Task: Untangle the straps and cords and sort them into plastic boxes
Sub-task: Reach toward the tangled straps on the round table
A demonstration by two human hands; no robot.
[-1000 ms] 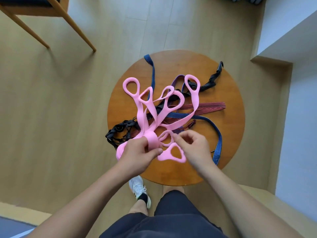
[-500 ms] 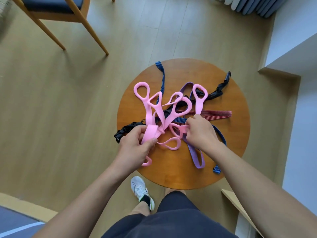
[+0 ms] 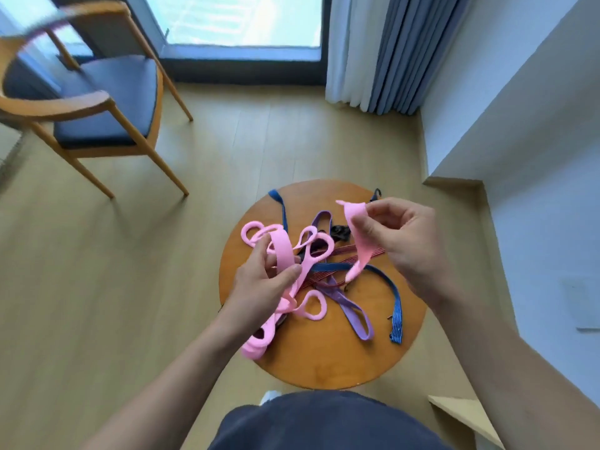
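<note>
Handling: the pink loop bundle (image 3: 282,251) looks light, soft and stretchy, and I judge it rather grippy. It is best taken on a flat stretch, not on a loop that snags.
My left hand (image 3: 259,287): fingers (image 3: 285,274) curled round the bundle, thumb pressing it, above the desk (image 3: 324,358) at its left edge.
My right hand (image 3: 402,245): thumb and forefinger pinch the top of a single pink strap (image 3: 358,251), which dangles above the desk's middle.
On the desk: blue strap (image 3: 394,297), purple strap (image 3: 354,311), red striped strap (image 3: 324,274) and black cord (image 3: 339,233), crossed over one another.
Boxes: none in view.

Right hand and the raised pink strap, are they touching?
Touching. The head view shows the right hand pinching the raised pink strap between thumb and fingers.
</note>
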